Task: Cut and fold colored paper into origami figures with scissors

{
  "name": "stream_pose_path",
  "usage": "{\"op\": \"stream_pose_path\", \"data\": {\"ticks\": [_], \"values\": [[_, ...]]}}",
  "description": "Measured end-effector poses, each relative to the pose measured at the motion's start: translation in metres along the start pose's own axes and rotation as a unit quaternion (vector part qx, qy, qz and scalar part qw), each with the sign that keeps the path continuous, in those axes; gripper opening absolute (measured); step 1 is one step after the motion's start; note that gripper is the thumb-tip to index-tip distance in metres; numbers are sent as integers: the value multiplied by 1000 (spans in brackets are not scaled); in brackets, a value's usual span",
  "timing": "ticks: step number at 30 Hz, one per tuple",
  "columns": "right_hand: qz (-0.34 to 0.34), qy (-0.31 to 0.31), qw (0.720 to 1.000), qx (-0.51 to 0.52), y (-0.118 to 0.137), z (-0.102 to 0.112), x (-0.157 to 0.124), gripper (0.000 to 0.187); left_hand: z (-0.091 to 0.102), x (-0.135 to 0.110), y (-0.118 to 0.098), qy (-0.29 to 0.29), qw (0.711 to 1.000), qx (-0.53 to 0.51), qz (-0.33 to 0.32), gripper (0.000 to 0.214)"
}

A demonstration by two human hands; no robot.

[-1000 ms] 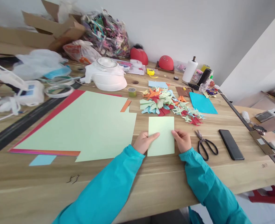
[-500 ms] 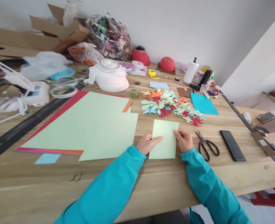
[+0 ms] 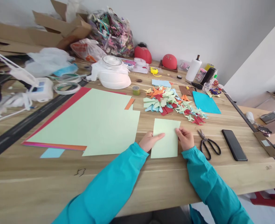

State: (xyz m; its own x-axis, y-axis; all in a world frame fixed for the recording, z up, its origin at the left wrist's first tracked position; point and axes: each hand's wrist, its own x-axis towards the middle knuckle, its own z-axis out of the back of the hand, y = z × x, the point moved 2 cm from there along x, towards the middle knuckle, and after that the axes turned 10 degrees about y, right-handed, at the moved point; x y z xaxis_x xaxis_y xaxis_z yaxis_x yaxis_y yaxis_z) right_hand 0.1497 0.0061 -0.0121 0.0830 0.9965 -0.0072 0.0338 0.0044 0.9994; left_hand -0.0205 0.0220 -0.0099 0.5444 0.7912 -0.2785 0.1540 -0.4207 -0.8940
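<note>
A pale green rectangular sheet of paper (image 3: 165, 145) is held upright between my two hands, low over the wooden table. My left hand (image 3: 149, 140) grips its left edge, thumb flat across the front and fingers behind. At the upper right edge, my right hand (image 3: 185, 137) pinches the paper between thumb and fingers. Just right of that hand lie black-handled scissors (image 3: 207, 143) with the blades pointing away. Beyond the sheet is a pile of folded paper pieces (image 3: 165, 99) in green, orange, red and blue. To the left, large green paper (image 3: 93, 121) covers red and orange sheets.
A black phone (image 3: 234, 145) lies right of the scissors. Farther back are a turquoise sheet (image 3: 206, 102), a yellow tape measure (image 3: 154, 70), a white bottle (image 3: 193, 70) and red domed objects (image 3: 169, 61). White cables (image 3: 67, 88) and a cardboard box (image 3: 65, 29) occupy the left.
The view has shifted slightly, so the table's things appear a little to the right and higher. Both hands keep their hold on the green paper, nearly unchanged.
</note>
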Motion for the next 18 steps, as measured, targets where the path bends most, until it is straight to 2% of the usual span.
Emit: {"op": "stream_pose_path", "data": {"ticks": [4,8,10,16,18], "values": [[-9,17,1000,16,1,-1,-1,43,0,2,1,-1,999,-34,-10,50],[-14,64,998,25,-1,-4,-1,42,5,6,4,-60,995,-76,-26,50],[-7,65,998,5,-4,-4,0,42,7,6,5,-83,992,-86,-27,50],[0,50,998,-24,-5,-4,0,42,5,6,3,-42,996,-64,-44,52],[1,52,998,-29,-3,-5,-1,43,6,6,3,-48,996,-49,-48,54]]}}
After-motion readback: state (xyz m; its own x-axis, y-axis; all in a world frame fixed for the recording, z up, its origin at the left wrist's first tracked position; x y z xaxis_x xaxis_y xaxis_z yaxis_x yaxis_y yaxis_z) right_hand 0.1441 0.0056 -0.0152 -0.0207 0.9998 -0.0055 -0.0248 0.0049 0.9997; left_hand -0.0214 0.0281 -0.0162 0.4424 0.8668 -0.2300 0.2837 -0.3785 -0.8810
